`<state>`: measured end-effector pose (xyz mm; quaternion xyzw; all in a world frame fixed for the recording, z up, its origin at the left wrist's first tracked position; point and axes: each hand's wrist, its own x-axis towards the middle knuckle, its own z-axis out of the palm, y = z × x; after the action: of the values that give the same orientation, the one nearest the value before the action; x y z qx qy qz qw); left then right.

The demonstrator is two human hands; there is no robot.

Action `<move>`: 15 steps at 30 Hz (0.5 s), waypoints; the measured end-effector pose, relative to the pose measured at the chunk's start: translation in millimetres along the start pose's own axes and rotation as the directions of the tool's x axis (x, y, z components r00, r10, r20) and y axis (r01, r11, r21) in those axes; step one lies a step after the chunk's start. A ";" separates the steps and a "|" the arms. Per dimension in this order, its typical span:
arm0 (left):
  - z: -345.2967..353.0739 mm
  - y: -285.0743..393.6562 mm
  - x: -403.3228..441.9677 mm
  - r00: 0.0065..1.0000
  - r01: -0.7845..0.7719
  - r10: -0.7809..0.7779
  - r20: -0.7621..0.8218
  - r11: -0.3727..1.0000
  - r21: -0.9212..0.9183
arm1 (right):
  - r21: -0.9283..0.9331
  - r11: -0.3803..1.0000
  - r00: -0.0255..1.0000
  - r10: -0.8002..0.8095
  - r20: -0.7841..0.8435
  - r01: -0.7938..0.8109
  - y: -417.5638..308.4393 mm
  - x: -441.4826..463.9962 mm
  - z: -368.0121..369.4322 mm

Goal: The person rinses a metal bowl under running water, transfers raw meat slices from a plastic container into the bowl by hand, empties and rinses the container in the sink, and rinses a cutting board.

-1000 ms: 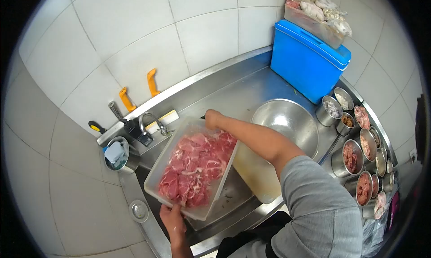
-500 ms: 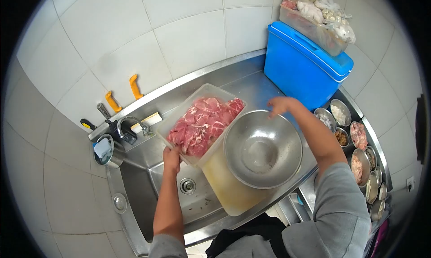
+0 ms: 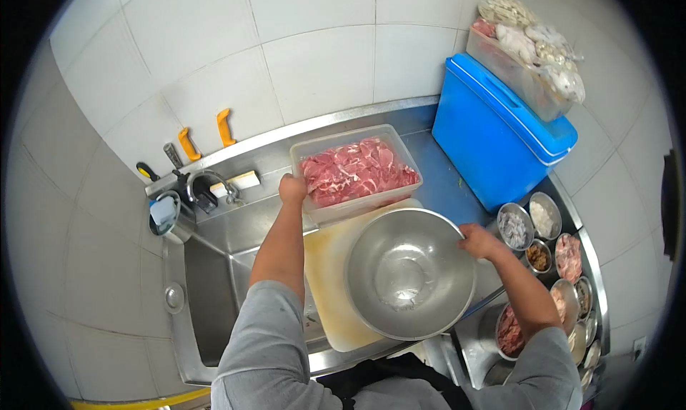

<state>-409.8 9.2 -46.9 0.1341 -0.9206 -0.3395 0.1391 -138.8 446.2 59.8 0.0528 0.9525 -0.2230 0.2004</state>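
Translucent tub (image 3: pixel 366 206) of pink raw meat (image 3: pixel 356 171) — long axis crosswise; left hand (image 3: pixel 293 189) clasps its end, right hand (image 3: pixel 480 241) a steel bowl (image 3: pixel 379 263).

Translucent tub (image 3: pixel 366 206) of raw meat (image 3: pixel 357 171) (red, white-streaked) beside a round steel bowl (image 3: pixel 375 274)

Left of the steel bowl (image 3: pixel 391 276), room is opening over the sink (image 3: pixel 206 296) except where the left forearm (image 3: pixel 277 249) is crossing, while the meat tub (image 3: pixel 363 208) is blocking the bowl's far side, the blue cooler (image 3: pixel 493 135) its far right and metal pots (image 3: pixel 489 330) its right.
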 end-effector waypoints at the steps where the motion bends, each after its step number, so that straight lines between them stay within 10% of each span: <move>1: 4.3 2.8 -2.7 1.000 0.025 -0.025 0.005 1.000 -0.008 | -0.048 0.998 0.998 -0.035 -0.051 0.033 5.4 11.5 1.0; 6: -5.3 5.8 -58.9 0.993 0.082 -0.100 -0.056 0.962 -0.260 | -0.309 0.950 0.993 0.008 -0.119 -0.045 -19.1 39.8 -16.9; 9: -14.6 9.8 -70.4 0.993 0.110 -0.121 -0.014 0.940 -0.323 | -0.306 0.913 0.850 -0.374 -0.372 0.268 -86.7 71.6 -7.5; 12: -4.7 3.3 -59.7 0.991 0.128 -0.134 0.003 0.941 -0.312 | -0.161 0.793 0.793 -0.604 -0.083 0.587 -192.0 132.4 9.4; 13: -4.7 3.2 -59.9 0.991 0.132 -0.136 0.006 0.952 -0.277 | -0.224 0.635 0.620 -0.772 -0.143 0.739 -199.8 180.2 38.6; 15: -6.5 2.0 -60.2 0.992 0.127 -0.125 0.022 0.957 -0.260 | -0.215 0.762 0.782 -0.623 0.013 0.610 -249.8 190.3 48.1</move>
<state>-352.1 27.4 -50.8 0.1721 -0.8577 -0.4664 0.1313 -343.0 203.4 44.0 -0.2776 0.9402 -0.1743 0.0921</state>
